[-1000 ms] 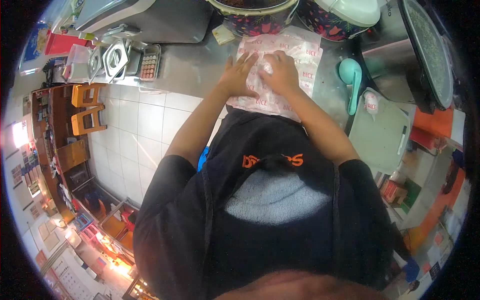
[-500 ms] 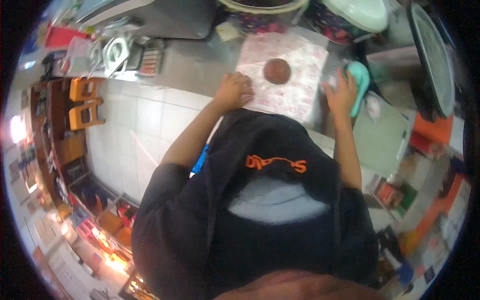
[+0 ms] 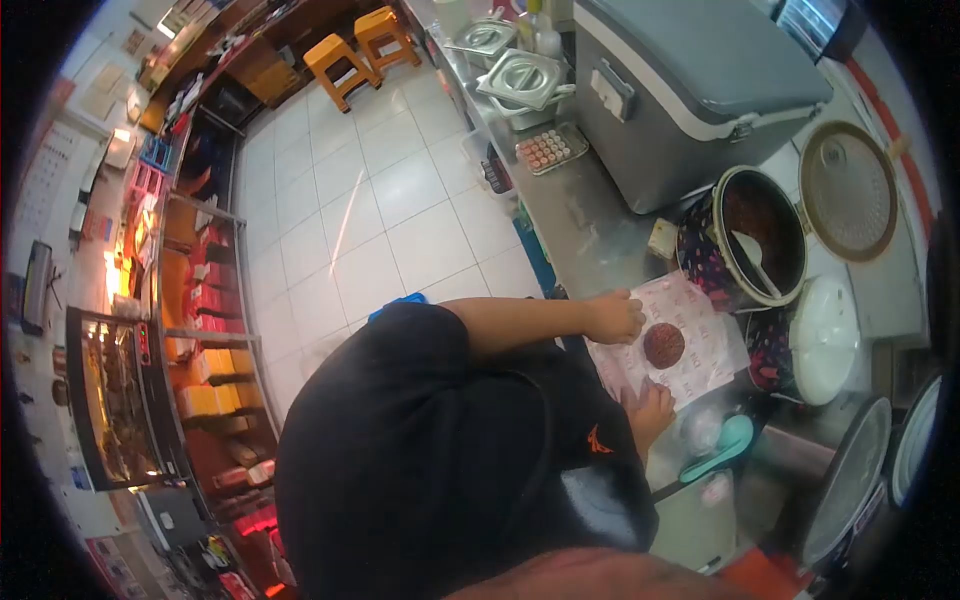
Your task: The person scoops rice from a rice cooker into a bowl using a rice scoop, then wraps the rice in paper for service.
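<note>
A white wrapper sheet with red print (image 3: 706,362) lies flat on the steel counter (image 3: 580,215). A round brown patty (image 3: 663,345) sits in the sheet's middle. My left hand (image 3: 615,317) rests as a loose fist on the sheet's far corner, fingers curled, nothing seen inside it. My right hand (image 3: 652,410) lies at the sheet's near edge, fingers spread, holding nothing. A teal scoop (image 3: 722,447) lies just beyond my right hand. My dark apron with orange lettering hides the counter's front edge.
A flowered pot (image 3: 758,238) with dark filling and a spoon stands behind the sheet, with a white lid (image 3: 825,340) beside it. A grey cooler box (image 3: 690,90), a calculator (image 3: 545,150), steel containers (image 3: 522,75) and more lidded pots line the counter. Orange stools (image 3: 360,40) stand on the tiled floor.
My head has swung round, so the counter now sits on the right. My right hand came back from the teal scoop to the sheet's edge. My left fist stayed on the sheet.
</note>
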Motion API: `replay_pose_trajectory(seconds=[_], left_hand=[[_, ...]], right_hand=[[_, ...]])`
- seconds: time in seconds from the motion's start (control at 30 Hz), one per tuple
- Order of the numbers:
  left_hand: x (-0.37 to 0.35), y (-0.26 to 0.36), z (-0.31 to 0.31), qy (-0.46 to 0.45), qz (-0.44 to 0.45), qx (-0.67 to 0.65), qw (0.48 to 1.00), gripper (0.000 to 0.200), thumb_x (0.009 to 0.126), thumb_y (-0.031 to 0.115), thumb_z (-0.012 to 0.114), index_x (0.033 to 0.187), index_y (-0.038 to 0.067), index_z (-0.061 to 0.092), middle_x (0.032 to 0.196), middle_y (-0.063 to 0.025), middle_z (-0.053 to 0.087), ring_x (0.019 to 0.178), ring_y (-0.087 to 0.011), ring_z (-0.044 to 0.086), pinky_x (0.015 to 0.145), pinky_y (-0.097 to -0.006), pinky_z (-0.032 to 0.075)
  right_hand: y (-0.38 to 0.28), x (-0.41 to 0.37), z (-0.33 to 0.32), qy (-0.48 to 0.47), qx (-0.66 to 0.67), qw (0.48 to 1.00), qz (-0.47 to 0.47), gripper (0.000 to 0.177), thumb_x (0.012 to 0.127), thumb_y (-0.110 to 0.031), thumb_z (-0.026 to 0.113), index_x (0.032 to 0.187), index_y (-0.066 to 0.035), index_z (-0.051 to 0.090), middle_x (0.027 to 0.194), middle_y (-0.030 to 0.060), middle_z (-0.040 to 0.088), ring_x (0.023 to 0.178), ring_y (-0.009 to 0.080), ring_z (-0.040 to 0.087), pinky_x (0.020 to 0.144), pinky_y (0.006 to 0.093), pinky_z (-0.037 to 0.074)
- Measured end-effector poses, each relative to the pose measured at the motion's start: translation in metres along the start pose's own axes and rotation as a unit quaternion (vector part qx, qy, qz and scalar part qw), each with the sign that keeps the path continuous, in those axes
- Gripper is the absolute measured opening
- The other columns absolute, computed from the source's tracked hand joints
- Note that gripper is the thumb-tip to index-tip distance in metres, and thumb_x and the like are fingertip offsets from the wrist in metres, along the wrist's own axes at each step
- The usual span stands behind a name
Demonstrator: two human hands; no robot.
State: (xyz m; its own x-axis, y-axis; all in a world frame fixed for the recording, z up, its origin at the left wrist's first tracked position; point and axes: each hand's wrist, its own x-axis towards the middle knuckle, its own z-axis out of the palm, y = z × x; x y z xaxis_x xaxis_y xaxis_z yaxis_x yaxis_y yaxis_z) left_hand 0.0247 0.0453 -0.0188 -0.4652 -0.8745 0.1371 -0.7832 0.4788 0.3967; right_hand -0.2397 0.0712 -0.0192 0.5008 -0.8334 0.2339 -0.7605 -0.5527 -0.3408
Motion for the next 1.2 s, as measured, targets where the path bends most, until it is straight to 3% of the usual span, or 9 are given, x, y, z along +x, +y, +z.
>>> replay_pose_trajectory(seconds=[0.27,0.33,0.43,0.53,0.67,0.77,0.83,1.0,1.2], left_hand=[[-0.001,0.021,-0.031,0.03,0.035,0.025,0.999,0.017,0.082,0.034,0.064,0.087,0.018,0.067,0.099,0.0019,0.058,0.102,-0.0193,0.05,0.086,-0.0411,0.035],[-0.006,0.029,-0.037,0.057,0.133,0.049,0.988,0.017,0.078,0.032,0.066,0.082,0.015,0.069,0.095,0.0004,0.06,0.101,-0.0206,0.051,0.087,-0.042,0.036],[-0.004,0.036,-0.027,-0.023,0.136,0.147,0.979,0.015,0.073,0.029,0.067,0.074,0.014,0.07,0.089,-0.001,0.061,0.098,-0.0215,0.053,0.089,-0.0423,0.036],[-0.005,0.039,-0.026,0.03,0.145,0.089,0.985,0.012,0.07,0.025,0.066,0.067,0.014,0.069,0.084,-0.0009,0.062,0.096,-0.0208,0.055,0.089,-0.0416,0.037],[-0.001,0.043,-0.024,0.033,0.172,0.09,0.98,0.011,0.072,0.023,0.064,0.068,0.014,0.069,0.085,-0.0012,0.062,0.096,-0.0203,0.055,0.087,-0.0409,0.038],[0.005,0.041,-0.006,-0.016,0.122,0.112,0.986,0.012,0.075,0.022,0.063,0.071,0.013,0.069,0.087,-0.003,0.064,0.092,-0.0231,0.06,0.084,-0.0423,0.043],[0.011,0.022,0.04,-0.061,-0.005,0.051,0.997,0.012,0.076,0.022,0.063,0.072,0.013,0.07,0.087,-0.0034,0.065,0.091,-0.0249,0.062,0.082,-0.0433,0.046],[0.013,0.033,-0.022,-0.099,0.099,0.014,0.99,0.012,0.079,0.028,0.071,0.081,0.016,0.069,0.09,0.0006,0.062,0.097,-0.0231,0.055,0.082,-0.0426,0.043],[0.021,0.04,-0.041,-0.097,0.056,-0.042,0.993,0.008,0.085,0.019,0.065,0.087,0.011,0.066,0.092,-0.0041,0.06,0.097,-0.0269,0.055,0.085,-0.0418,0.043]], right_hand=[[0.006,-0.002,-0.021,-0.057,-0.053,0.994,0.073,0.025,0.079,-0.022,0.065,0.1,-0.011,0.071,0.096,0.0066,0.065,0.092,0.0291,0.061,0.076,0.0461,0.044],[0.008,-0.002,-0.025,-0.034,-0.038,0.997,0.062,0.023,0.078,-0.018,0.064,0.098,-0.011,0.072,0.093,0.0066,0.065,0.091,0.0288,0.062,0.076,0.046,0.044],[0.01,0.0,-0.026,-0.053,-0.054,0.996,0.051,0.024,0.078,-0.018,0.063,0.099,-0.01,0.072,0.091,0.0064,0.064,0.09,0.0289,0.062,0.075,0.0456,0.043],[0.01,0.0,-0.025,-0.048,-0.033,0.998,0.037,0.023,0.077,-0.017,0.062,0.098,-0.01,0.071,0.091,0.007,0.064,0.089,0.0295,0.061,0.075,0.0446,0.042],[0.018,-0.003,-0.019,-0.042,-0.014,0.998,0.04,0.025,0.076,-0.02,0.062,0.098,-0.011,0.072,0.089,0.0069,0.064,0.087,0.0307,0.061,0.074,0.0451,0.042],[0.031,-0.009,-0.007,-0.029,-0.014,0.999,0.034,0.025,0.074,-0.02,0.064,0.096,-0.012,0.073,0.088,0.0071,0.063,0.086,0.0311,0.061,0.074,0.0454,0.042],[0.037,-0.013,0.0,-0.031,-0.012,0.999,0.035,0.023,0.072,-0.02,0.066,0.092,-0.013,0.073,0.087,0.0071,0.063,0.085,0.0313,0.061,0.074,0.0455,0.042],[0.014,-0.011,-0.021,-0.005,0.016,1.0,0.027,0.023,0.067,-0.022,0.072,0.089,-0.016,0.071,0.084,0.0021,0.061,0.086,0.0258,0.06,0.074,0.0423,0.04],[-0.003,0.001,-0.047,0.036,0.06,0.997,0.037,0.034,0.08,-0.041,0.072,0.099,-0.013,0.073,0.092,0.003,0.064,0.09,0.0238,0.058,0.076,0.0408,0.038]])
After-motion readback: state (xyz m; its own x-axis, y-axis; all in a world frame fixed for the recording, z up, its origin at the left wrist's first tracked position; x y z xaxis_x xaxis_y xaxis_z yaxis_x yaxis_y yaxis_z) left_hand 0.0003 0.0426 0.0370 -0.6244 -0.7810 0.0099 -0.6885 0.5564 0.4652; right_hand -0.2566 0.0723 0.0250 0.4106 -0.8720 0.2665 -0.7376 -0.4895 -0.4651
